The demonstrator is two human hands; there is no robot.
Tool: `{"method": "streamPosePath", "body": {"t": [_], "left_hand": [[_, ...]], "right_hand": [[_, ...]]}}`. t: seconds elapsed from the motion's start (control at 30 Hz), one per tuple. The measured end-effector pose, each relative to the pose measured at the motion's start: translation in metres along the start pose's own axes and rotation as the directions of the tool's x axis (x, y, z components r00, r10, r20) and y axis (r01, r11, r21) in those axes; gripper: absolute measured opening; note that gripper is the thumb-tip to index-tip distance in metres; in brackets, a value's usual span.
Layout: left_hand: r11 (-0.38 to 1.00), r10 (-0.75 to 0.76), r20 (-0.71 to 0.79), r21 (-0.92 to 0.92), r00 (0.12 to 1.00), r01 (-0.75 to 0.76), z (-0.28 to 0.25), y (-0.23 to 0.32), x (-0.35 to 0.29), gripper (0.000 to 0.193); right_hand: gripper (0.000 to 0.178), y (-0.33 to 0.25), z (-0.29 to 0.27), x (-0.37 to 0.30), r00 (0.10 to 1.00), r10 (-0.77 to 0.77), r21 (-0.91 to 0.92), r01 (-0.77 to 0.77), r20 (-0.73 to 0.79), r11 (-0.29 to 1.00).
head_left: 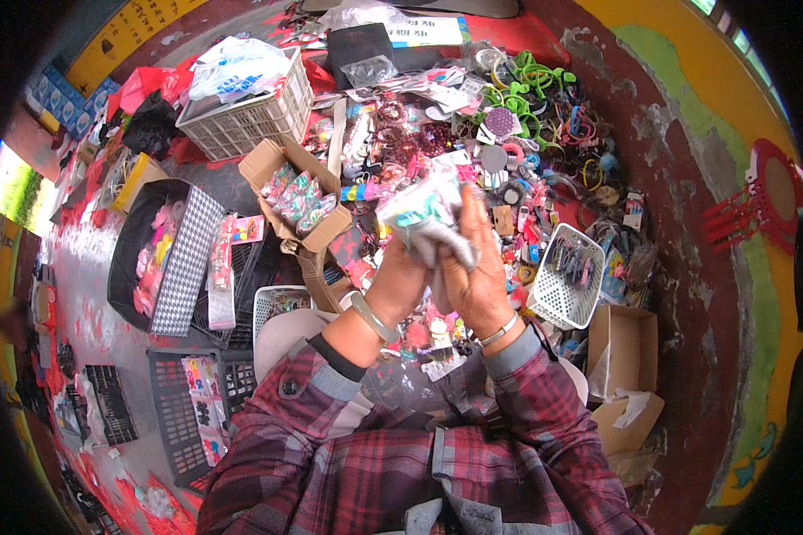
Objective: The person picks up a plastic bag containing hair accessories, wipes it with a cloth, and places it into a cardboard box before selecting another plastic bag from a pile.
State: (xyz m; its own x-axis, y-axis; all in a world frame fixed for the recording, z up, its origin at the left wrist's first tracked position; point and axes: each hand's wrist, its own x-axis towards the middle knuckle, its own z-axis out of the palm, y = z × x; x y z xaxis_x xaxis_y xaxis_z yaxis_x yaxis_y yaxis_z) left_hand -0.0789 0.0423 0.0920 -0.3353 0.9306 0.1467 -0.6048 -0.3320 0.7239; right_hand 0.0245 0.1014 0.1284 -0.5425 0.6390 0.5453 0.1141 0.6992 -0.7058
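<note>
Both my hands are raised together over a heap of small accessories. Between them is a clear plastic packet (pixel 424 201) with white and green contents that I cannot make out. My left hand (pixel 400 278), below a pale bangle, grips the packet from its lower side. Grey cloth-like material (pixel 444 239) covers or lies against the fingers there, partly blurred. My right hand (pixel 475 267) presses against the packet's right side, its fingers pointing up and its thumb bent inward. Just left of the hands stands an open cardboard box (pixel 337 229) holding similar small colourful packets.
Hair ties and trinkets (pixel 410 143) spread beyond my hands, with green headbands (pixel 531 85) at the far right. A white basket (pixel 544 308) stands right, near an open carton (pixel 620 357). Leftward are a houndstooth bin (pixel 180 267), a large crate (pixel 281 111) and a dark crate (pixel 171 401).
</note>
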Motion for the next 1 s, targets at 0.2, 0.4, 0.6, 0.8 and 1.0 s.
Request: {"method": "streamPosePath", "body": {"t": [0.2, 0.4, 0.6, 0.8, 1.0], "left_hand": [[0.955, -0.221, 0.061, 0.216, 0.973, 0.203, 0.024, 0.024, -0.008, 0.042], [0.922, -0.361, 0.083, 0.182, 0.929, 0.342, 0.025, 0.037, -0.006, 0.040], [0.700, -0.573, 0.126, 0.589, 0.810, 0.404, 0.008, 0.030, 0.000, 0.044], [0.713, -0.391, 0.334, 0.699, 0.858, 0.053, -0.003, 0.022, -0.001, 0.045], [0.791, -0.457, 0.355, 0.581, 0.816, 0.190, -0.005, 0.024, -0.002, 0.049]], "right_hand": [[0.055, 0.013, -0.025, 0.009, 0.787, 0.566, 0.790, -0.500, 0.244, 0.355], [0.068, 0.031, -0.053, 0.023, 0.894, 0.412, 0.984, -0.151, 0.176, -0.093], [0.044, 0.020, -0.041, 0.010, 0.960, 0.195, 0.461, -0.269, 0.202, 0.846], [0.024, 0.007, -0.027, 0.001, 0.938, 0.258, 0.243, -0.313, 0.233, 0.918], [0.023, 0.018, -0.029, -0.001, 0.951, 0.239, 0.358, -0.297, 0.196, 0.885]]}}
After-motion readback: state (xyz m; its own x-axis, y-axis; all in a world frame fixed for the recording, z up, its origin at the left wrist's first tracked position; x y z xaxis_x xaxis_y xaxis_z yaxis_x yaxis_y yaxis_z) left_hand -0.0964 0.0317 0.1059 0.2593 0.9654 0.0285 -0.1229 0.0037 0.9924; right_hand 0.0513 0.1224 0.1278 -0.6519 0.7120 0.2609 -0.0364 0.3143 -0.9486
